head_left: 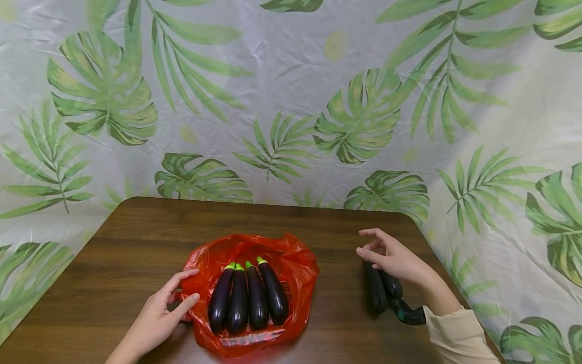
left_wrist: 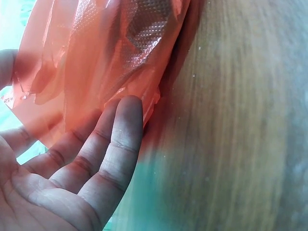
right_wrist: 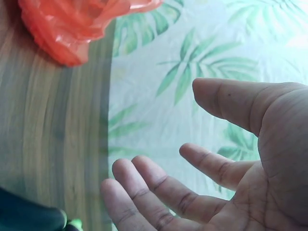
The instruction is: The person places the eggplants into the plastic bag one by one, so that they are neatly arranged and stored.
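Lower left, the left hand point(head_left: 156, 314) touches the red bag point(head_left: 302, 273) of four eggplants point(head_left: 238, 303); lower right, the right hand point(head_left: 394, 257) hovers over loose eggplants point(head_left: 375, 290), thumbs and fingers apart!

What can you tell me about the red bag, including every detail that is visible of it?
The red bag looks like thin plastic: glossy, crinkled and partly see-through, with a fine dotted texture on one patch in the left wrist view. It sits on the brown table, its mouth spread wide and its rim ruffled into an uneven ring. Inside lie four dark purple eggplants, side by side. The left hand touches its left side, and some fingers show through the film.
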The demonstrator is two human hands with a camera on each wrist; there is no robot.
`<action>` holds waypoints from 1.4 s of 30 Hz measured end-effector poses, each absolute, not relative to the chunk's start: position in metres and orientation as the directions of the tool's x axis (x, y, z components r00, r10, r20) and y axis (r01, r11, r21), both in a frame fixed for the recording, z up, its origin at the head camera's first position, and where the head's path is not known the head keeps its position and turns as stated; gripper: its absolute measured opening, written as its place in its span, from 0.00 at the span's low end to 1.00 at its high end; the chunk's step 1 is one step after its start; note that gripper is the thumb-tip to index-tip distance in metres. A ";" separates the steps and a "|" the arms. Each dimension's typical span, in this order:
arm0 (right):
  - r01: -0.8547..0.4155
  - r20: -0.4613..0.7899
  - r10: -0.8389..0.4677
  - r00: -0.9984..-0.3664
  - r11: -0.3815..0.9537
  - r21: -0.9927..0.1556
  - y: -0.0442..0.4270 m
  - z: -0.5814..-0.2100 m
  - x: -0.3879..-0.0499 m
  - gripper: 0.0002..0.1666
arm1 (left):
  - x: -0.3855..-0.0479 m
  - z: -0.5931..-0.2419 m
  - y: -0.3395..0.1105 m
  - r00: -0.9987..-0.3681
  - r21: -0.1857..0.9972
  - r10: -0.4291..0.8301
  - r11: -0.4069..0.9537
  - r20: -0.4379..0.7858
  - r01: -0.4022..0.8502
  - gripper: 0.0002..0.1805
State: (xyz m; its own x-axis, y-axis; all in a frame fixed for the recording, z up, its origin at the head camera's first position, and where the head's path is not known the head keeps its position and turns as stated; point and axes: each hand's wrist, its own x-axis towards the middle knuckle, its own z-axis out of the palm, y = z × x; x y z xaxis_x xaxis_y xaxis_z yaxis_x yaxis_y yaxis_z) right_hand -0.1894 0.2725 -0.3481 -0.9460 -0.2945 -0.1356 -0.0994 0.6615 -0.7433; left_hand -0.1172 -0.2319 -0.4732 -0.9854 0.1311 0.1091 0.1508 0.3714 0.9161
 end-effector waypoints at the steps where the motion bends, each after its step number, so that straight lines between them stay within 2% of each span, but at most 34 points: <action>1: -0.091 -0.140 -0.285 -0.948 0.666 -0.741 0.275 -0.350 -0.189 0.39 | -0.117 -0.474 -0.232 -0.985 0.917 0.133 0.370 0.109 0.152 0.27; 16: 0.006 -0.198 -0.188 -0.962 0.711 -0.703 0.300 -0.370 -0.182 0.41 | -0.117 -0.474 -0.232 -0.982 0.918 0.142 0.360 0.123 0.167 0.26; 42: -0.002 -0.185 -0.161 -0.970 0.759 -0.651 0.312 -0.396 -0.188 0.41 | -0.117 -0.475 -0.232 -0.982 0.918 0.139 0.359 0.129 0.171 0.26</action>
State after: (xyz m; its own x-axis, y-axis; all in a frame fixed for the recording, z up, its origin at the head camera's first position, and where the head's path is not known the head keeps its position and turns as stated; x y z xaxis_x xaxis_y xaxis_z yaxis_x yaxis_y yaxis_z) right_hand -0.1881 0.3116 -0.3956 -0.9695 -0.1608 -0.1848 -0.0017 0.7588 -0.6514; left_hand -0.1172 -0.2321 -0.4746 -0.9818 0.1390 0.1291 0.1714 0.3589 0.9175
